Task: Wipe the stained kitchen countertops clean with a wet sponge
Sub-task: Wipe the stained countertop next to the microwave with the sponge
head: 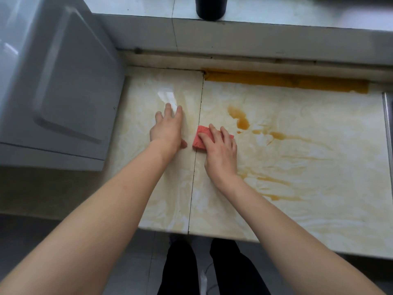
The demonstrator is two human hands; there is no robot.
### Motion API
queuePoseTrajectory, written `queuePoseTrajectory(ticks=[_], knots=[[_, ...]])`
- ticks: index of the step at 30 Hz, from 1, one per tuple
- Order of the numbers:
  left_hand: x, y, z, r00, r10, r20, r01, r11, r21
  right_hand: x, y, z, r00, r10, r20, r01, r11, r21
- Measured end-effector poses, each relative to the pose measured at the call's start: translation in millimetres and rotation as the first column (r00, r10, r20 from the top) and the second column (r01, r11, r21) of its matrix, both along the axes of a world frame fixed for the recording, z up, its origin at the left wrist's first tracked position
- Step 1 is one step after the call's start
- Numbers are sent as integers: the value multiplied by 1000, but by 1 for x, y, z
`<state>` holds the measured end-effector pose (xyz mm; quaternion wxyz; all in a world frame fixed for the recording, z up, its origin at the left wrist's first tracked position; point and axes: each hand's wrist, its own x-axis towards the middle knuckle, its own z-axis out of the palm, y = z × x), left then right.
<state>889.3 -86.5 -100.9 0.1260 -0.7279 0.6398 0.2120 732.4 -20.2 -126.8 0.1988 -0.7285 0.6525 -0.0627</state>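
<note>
**A:** Where was the sponge (pixel 203 130)?

**B:** Flat on the tabletop (pixel 308 188), about midway between its far and near edges. It lay just right of the dark seam (pixel 196 145) that ran from far edge to near edge, with its left corner almost on the seam.

**A:** And the right grip (pixel 221 150)?

**B:** It was spread on top of the sponge, palm down, with the fingers fanned and pressing on it, not wrapped round it. It covered the sponge's right half, so only the pink left part showed.

**A:** The left grip (pixel 168 128)?

**B:** It was spread as well, resting flat on the tabletop left of the seam, near the sponge but apart from it. It held nothing.

**A:** What about the stains?

**B:** A brown puddle (pixel 242 122) sat to the right of the sponge, a little toward the far edge. Thin brown streaks (pixel 276 135) trailed from it toward the right edge, and more smears (pixel 272 179) lay right of the right wrist, toward the near edge. The part left of the seam looked paler, with a glare patch.

**A:** Anything else?

**B:** A yellow strip (pixel 287 81) lay along the far edge, right of the seam. A grey cabinet (pixel 59 81) stood against the left edge. A dark cylinder (pixel 211 7) stood on the ledge beyond, cut off by the frame.
</note>
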Motion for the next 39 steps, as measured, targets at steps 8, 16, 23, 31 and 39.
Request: queuePoseTrajectory(ticks=[8, 16, 23, 31, 39], knots=[[-6, -11, 1, 999, 2, 38, -4, 998, 61, 4, -44, 0, 998, -53, 38, 54, 998, -21], [-8, -12, 3, 999, 34, 15, -35, 997, 62, 8, -80, -1, 996, -64, 67, 68, 996, -52], [-10, -13, 4, 998, 44, 34, -46, 997, 57, 6, -117, -3, 998, -37, 44, 40, 997, -71], [-9, -12, 3, 998, 34, 60, -36, 999, 40, 3, -112, -2, 1000, -5, -3, 5, 995, -98], [-3, -9, -2, 1000, 22, 16, -21, 999, -45, -8, -53, 1, 1000, 14, -18, -15, 997, -72]])
